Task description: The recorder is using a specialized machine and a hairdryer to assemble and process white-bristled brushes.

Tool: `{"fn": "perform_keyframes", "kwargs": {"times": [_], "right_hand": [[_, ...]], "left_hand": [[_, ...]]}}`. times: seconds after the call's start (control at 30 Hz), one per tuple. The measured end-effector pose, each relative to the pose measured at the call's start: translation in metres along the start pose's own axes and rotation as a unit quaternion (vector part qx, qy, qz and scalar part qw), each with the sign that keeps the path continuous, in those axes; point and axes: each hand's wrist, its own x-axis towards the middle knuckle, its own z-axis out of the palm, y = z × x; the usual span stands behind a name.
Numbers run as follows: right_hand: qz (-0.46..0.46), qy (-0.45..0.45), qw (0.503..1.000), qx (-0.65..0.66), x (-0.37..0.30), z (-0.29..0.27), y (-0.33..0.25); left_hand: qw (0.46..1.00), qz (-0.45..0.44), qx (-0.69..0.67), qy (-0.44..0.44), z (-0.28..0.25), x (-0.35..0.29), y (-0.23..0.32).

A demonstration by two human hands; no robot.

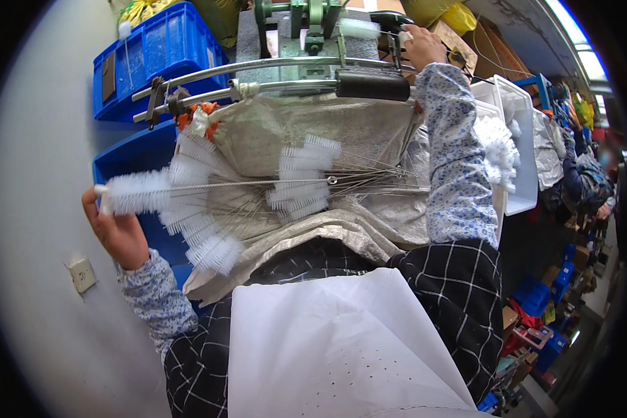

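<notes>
At the far left, my left hand (pixel 122 235) pinches the bristle end of a white bottle brush (pixel 141 193). Its twisted wire stem runs right to a small loop over my lap. Beneath it, several more white brushes lie fanned out, a left bunch (pixel 188 171) and a middle bunch (pixel 303 174), their wires crossing. My right hand (pixel 423 47) reaches to the right end of a bench machine (pixel 313 35); its fingers are curled, and what they grip is hidden. Just left of those fingers, another white brush (pixel 359 28) lies across the machine.
A metal bar with a black roller (pixel 373 86) spans the machine's front. Blue crates (pixel 164 59) stand at the left beside the wall. On the right, white bins (pixel 519 146) hold a cluster of brushes (pixel 496 153). A grey sheet (pixel 313 129) covers my lap. Another person (pixel 585 181) sits far right.
</notes>
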Motion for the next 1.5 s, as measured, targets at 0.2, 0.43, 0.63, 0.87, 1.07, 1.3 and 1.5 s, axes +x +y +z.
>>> {"fn": "perform_keyframes", "kwargs": {"times": [0.2,0.43,0.63,0.87,1.07,1.3,1.5], "right_hand": [[-0.126,-0.044,0.973,0.188,0.01,0.009,0.032],[-0.149,-0.307,0.868,0.36,-0.034,-0.057,0.049],[-0.259,-0.417,0.728,0.479,-0.12,-0.128,-0.103],[-0.13,-0.006,0.949,0.287,-0.074,-0.072,-0.094],[-0.053,0.043,0.991,0.118,-0.028,-0.017,-0.057],[-0.077,0.017,0.984,0.161,-0.02,-0.013,-0.06],[-0.065,-0.031,0.99,0.124,-0.012,-0.01,-0.061]], "left_hand": [[0.994,-0.066,-0.036,-0.082,0.029,0.002,-0.008],[0.979,-0.138,-0.043,-0.143,0.069,-0.001,-0.012],[0.958,-0.088,0.003,-0.271,0.129,-0.022,-0.033],[0.914,-0.047,0.333,-0.228,0.047,0.0,-0.031],[0.859,-0.109,0.455,-0.209,-0.007,-0.009,-0.063],[0.869,-0.105,0.458,-0.155,0.005,-0.006,-0.055],[0.874,-0.121,0.436,-0.176,-0.006,-0.004,-0.065]]}}
